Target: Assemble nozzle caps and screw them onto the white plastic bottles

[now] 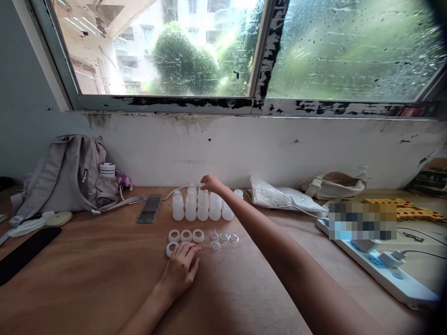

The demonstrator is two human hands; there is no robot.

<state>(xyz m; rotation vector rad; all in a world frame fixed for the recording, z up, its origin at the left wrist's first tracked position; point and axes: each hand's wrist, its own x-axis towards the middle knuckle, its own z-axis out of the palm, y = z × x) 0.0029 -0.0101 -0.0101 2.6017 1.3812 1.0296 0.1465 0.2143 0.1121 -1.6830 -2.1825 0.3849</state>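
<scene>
Several frosted white bottles [178, 207] stand upright in rows against the back of the table. My right hand [211, 183] reaches over them, its fingers bent together at the top of a middle bottle [203, 207]; what is pinched there, if anything, is too small to tell. Lower down, my left hand [182, 264] lies palm down with its fingers stretched out. It partly covers a white ring [170, 249], and three more white rings [186, 236] sit just beyond its fingertips. To their right lie several small clear ring-shaped pieces [224, 238].
A phone-like dark slab [149, 209] is left of the bottles, with a grey backpack [73, 179] farther left. On the right are a white plastic package [279, 196], a cloth bag [335, 185] and a power strip [412, 284] with plugs and cables.
</scene>
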